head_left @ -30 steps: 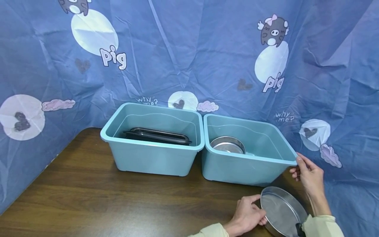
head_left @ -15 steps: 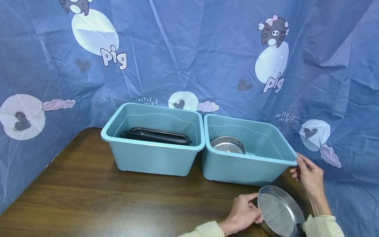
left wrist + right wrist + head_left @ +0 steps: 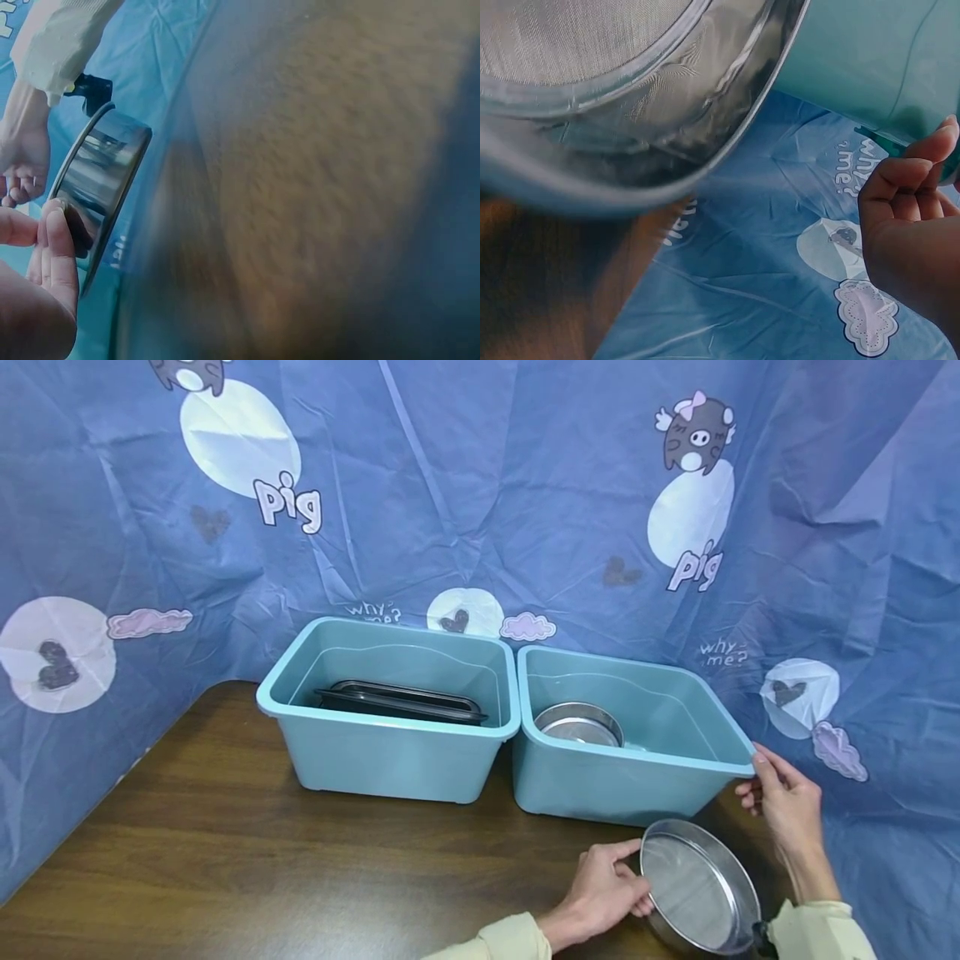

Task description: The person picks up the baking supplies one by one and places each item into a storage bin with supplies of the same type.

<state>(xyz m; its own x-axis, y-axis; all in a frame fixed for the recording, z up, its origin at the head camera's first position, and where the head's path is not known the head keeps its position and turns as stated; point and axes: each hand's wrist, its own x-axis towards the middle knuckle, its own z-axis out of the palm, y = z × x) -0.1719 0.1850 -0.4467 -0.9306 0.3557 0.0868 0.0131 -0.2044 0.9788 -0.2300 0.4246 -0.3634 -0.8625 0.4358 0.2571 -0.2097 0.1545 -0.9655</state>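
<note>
My left hand (image 3: 603, 891) pinches the left rim of a round metal sieve (image 3: 693, 885) with a fine mesh bottom. The sieve is tilted, and in the left wrist view its shiny side wall (image 3: 105, 169) stands beside the fingers. My right hand (image 3: 787, 802) grips the near right corner of the right teal bin (image 3: 600, 789) between thumb and fingers. Inside that bin, at its left end, lies another round metal piece (image 3: 581, 724) like the sieve. From the right wrist the mesh (image 3: 577, 37) shows close up, with the right hand at the bin's rim beyond it.
A second teal bin (image 3: 382, 760) stands against the right one's left side, holding black trays (image 3: 401, 702). Both rest on a brown wooden table (image 3: 300, 868). A blue printed cloth (image 3: 465, 485) hangs behind and along the right side.
My left hand has carried the sieve a little left and up, toward the front of the right bin. The right hand has stayed on the bin's corner.
</note>
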